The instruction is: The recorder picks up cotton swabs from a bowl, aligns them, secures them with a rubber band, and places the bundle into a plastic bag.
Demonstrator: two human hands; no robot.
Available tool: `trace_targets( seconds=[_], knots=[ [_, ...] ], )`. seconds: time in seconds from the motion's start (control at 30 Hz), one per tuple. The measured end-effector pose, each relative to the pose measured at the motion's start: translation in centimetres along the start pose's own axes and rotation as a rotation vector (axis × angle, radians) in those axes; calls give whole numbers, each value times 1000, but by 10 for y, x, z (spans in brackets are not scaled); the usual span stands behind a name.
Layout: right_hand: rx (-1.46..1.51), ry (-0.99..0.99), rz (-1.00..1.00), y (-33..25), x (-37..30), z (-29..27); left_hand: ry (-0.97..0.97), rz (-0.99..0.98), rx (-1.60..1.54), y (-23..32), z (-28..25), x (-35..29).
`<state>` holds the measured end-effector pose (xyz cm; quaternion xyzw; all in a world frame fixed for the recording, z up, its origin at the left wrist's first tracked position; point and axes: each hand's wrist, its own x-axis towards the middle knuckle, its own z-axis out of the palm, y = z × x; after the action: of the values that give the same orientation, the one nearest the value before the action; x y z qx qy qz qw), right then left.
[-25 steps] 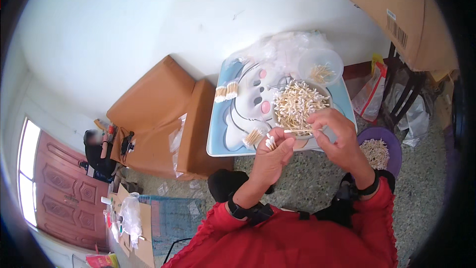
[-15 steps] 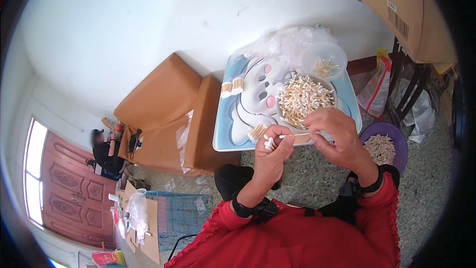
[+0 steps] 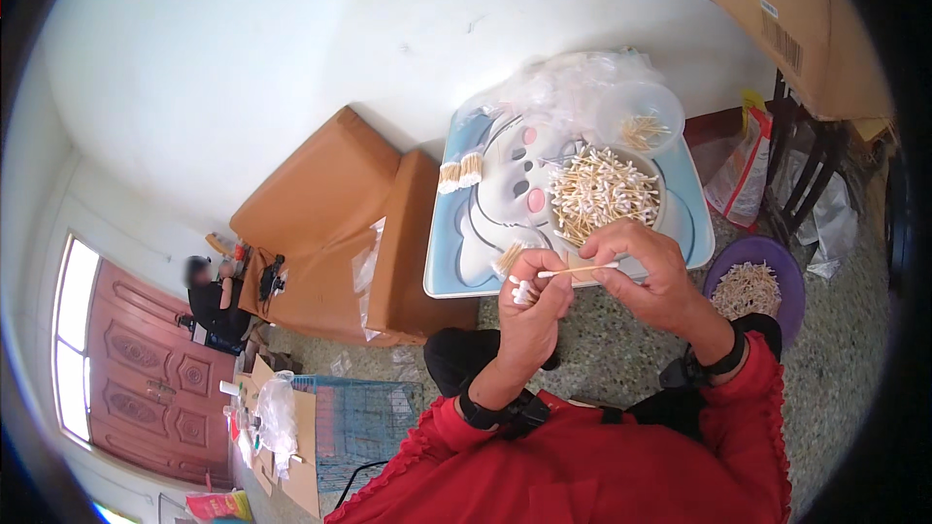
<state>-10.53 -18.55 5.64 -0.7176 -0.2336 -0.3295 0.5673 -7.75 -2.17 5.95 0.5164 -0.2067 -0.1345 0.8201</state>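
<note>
My left hand (image 3: 532, 320) is closed around a few cotton swabs (image 3: 522, 292), their white tips showing past the fingers. Between the thumb and forefinger of my right hand (image 3: 652, 277) is one end of a single cotton swab (image 3: 582, 271). Its white tip lies against the fingers of my left hand. Just beyond both hands, a heap of loose cotton swabs (image 3: 604, 196) fills a round bowl (image 3: 661, 196). One small bundle of swabs (image 3: 508, 259) lies beside my left hand, and two more bundles (image 3: 460, 174) rest farther left.
A pale blue table (image 3: 442, 257) with a cartoon face carries all this, plus plastic bags (image 3: 553, 87) and a clear tub (image 3: 670, 131) with some swabs. On the floor at right stands a purple basin (image 3: 791, 306) of swabs. A brown sofa (image 3: 320, 223) and a seated person (image 3: 216, 306) are at left.
My right hand has shifted slightly, and a single cotton swab now shows stretched between its fingertips and my left hand. The whole view has moved a little.
</note>
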Motion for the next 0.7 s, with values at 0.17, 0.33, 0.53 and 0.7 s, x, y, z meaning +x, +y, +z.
trace_targets(
  seconds=[0.17,0.33,0.53,0.7],
  knots=[
    [77,-7,31,5,5,5,9,14,-6,1,-2,4],
    [76,-16,36,9,7,8,3,27,-28,-1,-7,8],
    [51,-33,56,10,4,12,-3,27,-38,-4,-12,3],
    [-29,-36,-184,-20,16,-13,68,24,-26,-10,-23,7]
  ],
)
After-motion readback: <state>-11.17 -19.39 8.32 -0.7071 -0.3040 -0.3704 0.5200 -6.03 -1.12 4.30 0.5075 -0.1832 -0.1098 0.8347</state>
